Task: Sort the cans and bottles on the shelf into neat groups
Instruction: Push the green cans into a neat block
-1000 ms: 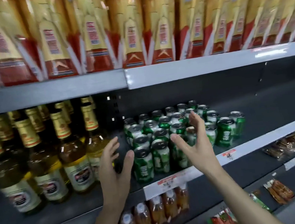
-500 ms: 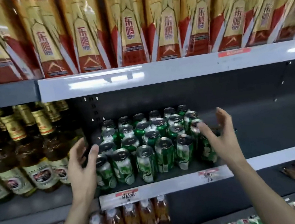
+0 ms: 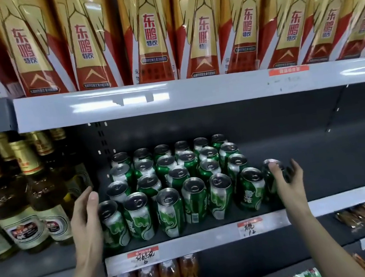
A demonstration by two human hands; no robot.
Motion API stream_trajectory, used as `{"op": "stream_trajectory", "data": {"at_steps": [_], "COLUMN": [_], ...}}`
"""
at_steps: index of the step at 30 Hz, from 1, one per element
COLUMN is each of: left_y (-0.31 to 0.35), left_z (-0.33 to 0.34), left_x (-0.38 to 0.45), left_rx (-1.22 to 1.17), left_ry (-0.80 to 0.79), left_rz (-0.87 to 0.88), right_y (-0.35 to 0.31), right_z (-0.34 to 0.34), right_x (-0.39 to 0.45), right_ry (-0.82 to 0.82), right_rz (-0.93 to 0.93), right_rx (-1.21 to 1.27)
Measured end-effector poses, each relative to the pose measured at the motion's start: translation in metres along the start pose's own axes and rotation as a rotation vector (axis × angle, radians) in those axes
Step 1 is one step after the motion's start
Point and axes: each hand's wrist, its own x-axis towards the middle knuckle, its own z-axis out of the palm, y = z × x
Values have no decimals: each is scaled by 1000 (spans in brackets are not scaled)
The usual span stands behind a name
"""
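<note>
Flanking the block of green cans (image 3: 174, 186) on the middle shelf (image 3: 213, 235), both hands had closed in since half a second before. Left hand (image 3: 87, 224): fingers straight, released, now pressed flat against the front-left can (image 3: 113, 225), where earlier it stood just off the row. Right hand (image 3: 287, 180): grip curled round the stray can (image 3: 273, 177), now brought beside the front row's right end. Cans: upright, four rows deep. Brown bottles (image 3: 28, 202): grouped left, unchanged. Gold-and-red drink packs (image 3: 150, 32): upper shelf, behind.
</note>
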Motion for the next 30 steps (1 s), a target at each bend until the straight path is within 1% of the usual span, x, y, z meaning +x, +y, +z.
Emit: {"op": "stream_trajectory", "data": {"at_steps": [5,10,13,17,22,30], "left_y": [-9,-23,-25,-20,-18,-11], "left_z": [2,3,4,8,15,24], "left_x": [-1,6,8,7,4,-2], "left_rx": [-23,-86,-107,-137,-176,-206], "left_ry": [-28,-26,-31,-57,-50,-73], "left_rz": [-51,-168,-209,-238,-252,-264], "right_y": [10,10,6,6,11,18], "right_z": [13,20,25,29,37,47], "right_x": [-6,-2,1,7,11,14], "right_ry": [-49,-122,-173,-232,-321,-379], "right_rz": [93,116,134,167,185,186], "right_rx": [28,53,68,89,138,229]}}
